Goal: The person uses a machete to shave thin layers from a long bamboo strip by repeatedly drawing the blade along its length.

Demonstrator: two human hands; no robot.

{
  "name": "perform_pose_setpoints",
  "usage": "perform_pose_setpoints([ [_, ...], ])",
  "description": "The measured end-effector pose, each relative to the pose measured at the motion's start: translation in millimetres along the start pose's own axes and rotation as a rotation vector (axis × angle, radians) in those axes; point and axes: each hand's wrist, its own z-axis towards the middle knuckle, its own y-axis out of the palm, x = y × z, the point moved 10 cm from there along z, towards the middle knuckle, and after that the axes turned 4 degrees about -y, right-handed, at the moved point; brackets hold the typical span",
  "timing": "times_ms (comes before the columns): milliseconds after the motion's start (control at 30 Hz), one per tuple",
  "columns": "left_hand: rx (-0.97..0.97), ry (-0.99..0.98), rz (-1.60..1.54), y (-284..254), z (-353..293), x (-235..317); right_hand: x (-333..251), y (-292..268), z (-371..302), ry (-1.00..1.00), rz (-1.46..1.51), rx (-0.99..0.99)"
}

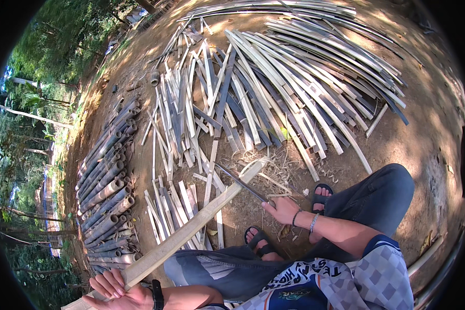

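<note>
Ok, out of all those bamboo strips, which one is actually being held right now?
The long pale slat running diagonally. The left hand grips its near end, and the right hand sets a dark blade against its far tip. The other strips lie loose on the ground.

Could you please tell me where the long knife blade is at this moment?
In the head view the long knife sits centre frame, held by the right hand, its blade laid across the far end of the bamboo slat that the left hand grips.

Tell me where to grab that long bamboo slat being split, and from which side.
Probably grip the bamboo slat at its near lower end, where the left hand already wraps it, coming from the person's left. Its far end meets the long blade held by the right hand, so stay clear there.
</note>
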Motion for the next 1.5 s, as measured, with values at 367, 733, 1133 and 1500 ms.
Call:
perform_pose_setpoints([
  [367,-0.007,0.000,0.010,4,0,-1,34,2,4,0.108,0.061,0.062],
  [733,-0.064,-0.016,-0.025,7,3,-3,37,-10,10,0.117,-0.035,0.072],
  [1133,-0.083,-0.028,-0.027,7,4,-2,43,0,15,0.149,0.002,0.036],
  [1500,-0.056,-0.024,-0.022,-6,7,-2,48,1,15,0.088,-0.012,0.068],
])
